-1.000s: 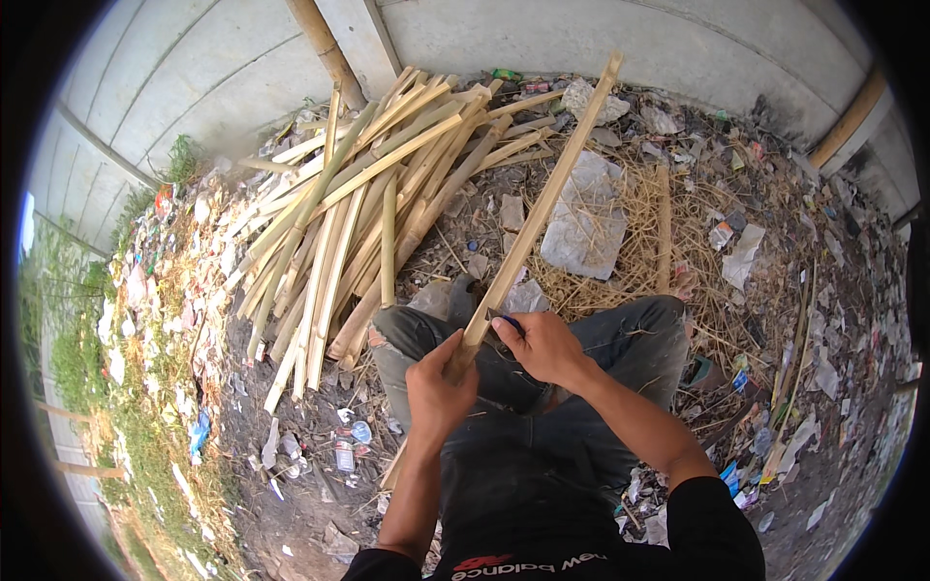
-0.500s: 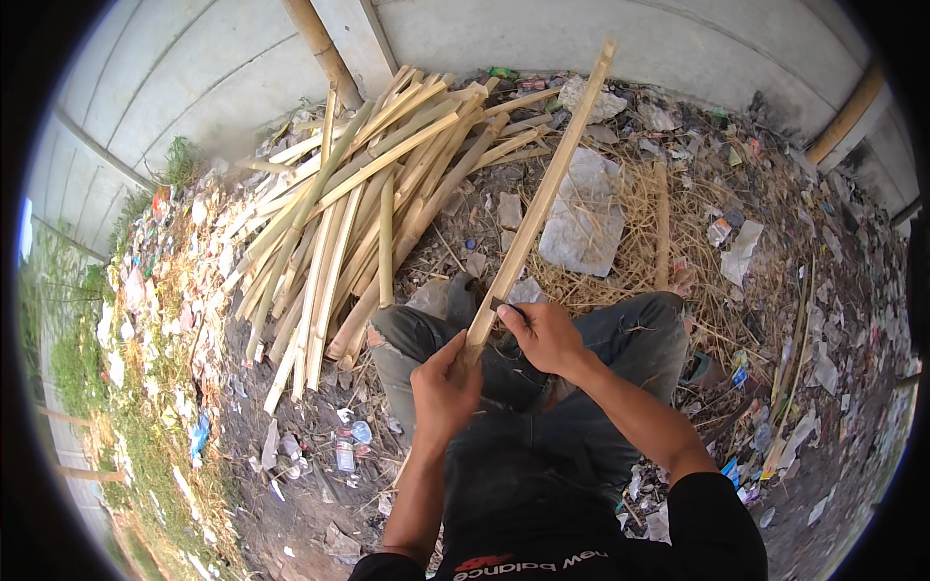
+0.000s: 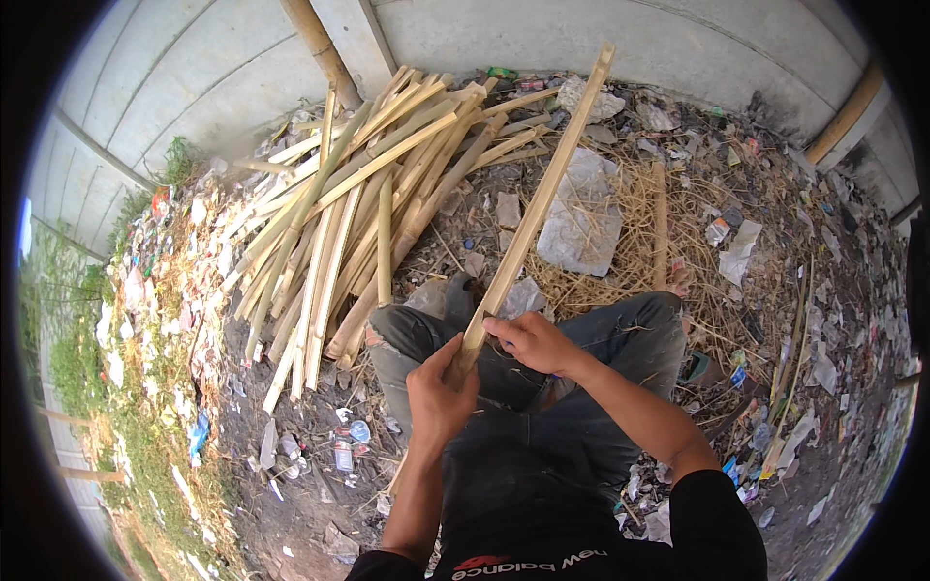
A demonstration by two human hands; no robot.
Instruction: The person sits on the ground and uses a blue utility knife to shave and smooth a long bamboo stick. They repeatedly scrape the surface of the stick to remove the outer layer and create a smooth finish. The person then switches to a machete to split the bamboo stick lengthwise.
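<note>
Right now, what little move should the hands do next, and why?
Perhaps the right hand should slide its mostly hidden dark tool farther up the bamboo strip: the tool is close to the left hand, and most of the strip stretches beyond.

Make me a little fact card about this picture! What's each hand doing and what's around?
Left hand: gripping a long bamboo strip
Right hand: holding a small tool, mostly hidden, at the strip
Ahead, to the left: big pile of bamboo strips
Ahead, middle: pale slab, dry straw
Back: grey wall
</note>
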